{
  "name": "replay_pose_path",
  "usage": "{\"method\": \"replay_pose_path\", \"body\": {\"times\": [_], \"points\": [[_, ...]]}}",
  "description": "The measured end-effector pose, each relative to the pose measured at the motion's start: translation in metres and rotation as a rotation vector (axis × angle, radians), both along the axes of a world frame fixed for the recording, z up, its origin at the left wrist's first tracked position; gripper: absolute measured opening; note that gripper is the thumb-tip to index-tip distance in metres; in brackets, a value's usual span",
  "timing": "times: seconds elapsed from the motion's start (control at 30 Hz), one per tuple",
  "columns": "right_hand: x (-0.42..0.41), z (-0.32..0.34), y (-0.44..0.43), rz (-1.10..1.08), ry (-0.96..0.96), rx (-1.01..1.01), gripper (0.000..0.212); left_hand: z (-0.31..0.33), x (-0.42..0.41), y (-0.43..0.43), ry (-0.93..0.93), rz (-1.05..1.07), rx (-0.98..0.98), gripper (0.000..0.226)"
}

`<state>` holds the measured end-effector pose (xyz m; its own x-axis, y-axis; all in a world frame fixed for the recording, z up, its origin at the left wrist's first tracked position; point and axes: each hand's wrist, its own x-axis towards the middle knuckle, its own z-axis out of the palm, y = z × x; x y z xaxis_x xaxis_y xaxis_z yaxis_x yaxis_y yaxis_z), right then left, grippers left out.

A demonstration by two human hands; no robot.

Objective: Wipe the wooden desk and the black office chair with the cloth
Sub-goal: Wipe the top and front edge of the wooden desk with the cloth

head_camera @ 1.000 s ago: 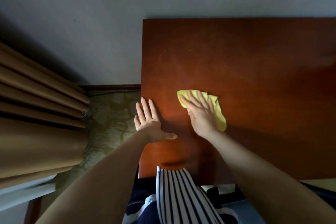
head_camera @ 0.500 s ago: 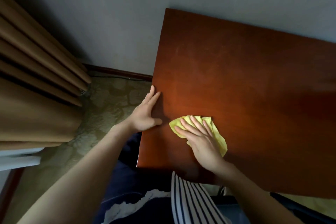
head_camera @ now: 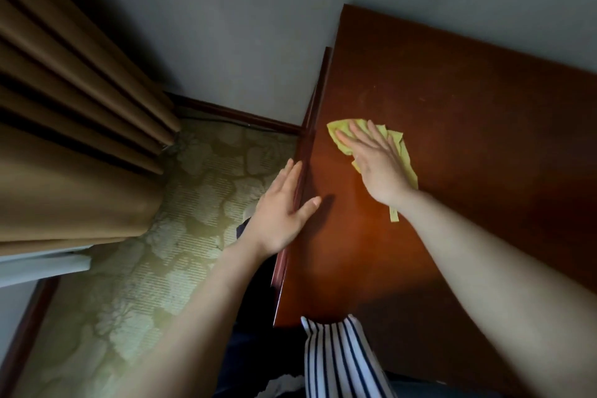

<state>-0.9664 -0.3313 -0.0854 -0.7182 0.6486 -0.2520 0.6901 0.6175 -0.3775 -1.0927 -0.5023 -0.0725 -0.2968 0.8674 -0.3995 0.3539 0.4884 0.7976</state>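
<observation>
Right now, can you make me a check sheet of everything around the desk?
Surface: wooden desk, glossy reddish-brown.
Job's things: yellow cloth flat on the desk near its left edge; chair not seen.
Clutter: nothing seen.
Hands: right hand flat on the cloth, fingers straight; left hand rests on the desk's left edge, holding nothing.
Cables: thin dark line along the baseboard, maybe a cable.
Surroundings: brown curtain, patterned carpet, grey wall.

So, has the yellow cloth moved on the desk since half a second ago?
Yes. The cloth under the right hand now lies farther from the front-left corner of the desk, nearer the wall.
</observation>
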Motion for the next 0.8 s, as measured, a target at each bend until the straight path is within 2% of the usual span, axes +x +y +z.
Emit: {"method": "replay_pose_path", "body": {"times": [0.13,0.37,0.47,0.53,0.63,0.8], "points": [[-0.031,0.001,0.025,-0.071,-0.054,0.017,0.058,-0.002,-0.006,0.006,0.057,-0.08,-0.025,0.075],[-0.036,-0.008,0.002,-0.157,-0.112,0.14,0.06,-0.009,-0.007,0.003,0.319,-0.254,-0.053,0.077],[-0.025,-0.011,-0.02,-0.1,-0.148,0.175,0.062,-0.01,-0.002,-0.004,0.409,-0.278,-0.071,0.08],[-0.004,-0.008,-0.041,-0.05,-0.163,0.209,0.063,-0.007,0.006,-0.01,0.403,-0.313,-0.079,0.086],[0.03,-0.005,-0.078,0.025,-0.146,0.234,0.063,-0.001,0.015,-0.019,0.372,-0.378,-0.136,0.102],[0.08,-0.004,-0.141,0.092,-0.048,0.25,0.058,0.006,0.022,-0.033,0.43,-0.458,-0.195,0.12]]}}
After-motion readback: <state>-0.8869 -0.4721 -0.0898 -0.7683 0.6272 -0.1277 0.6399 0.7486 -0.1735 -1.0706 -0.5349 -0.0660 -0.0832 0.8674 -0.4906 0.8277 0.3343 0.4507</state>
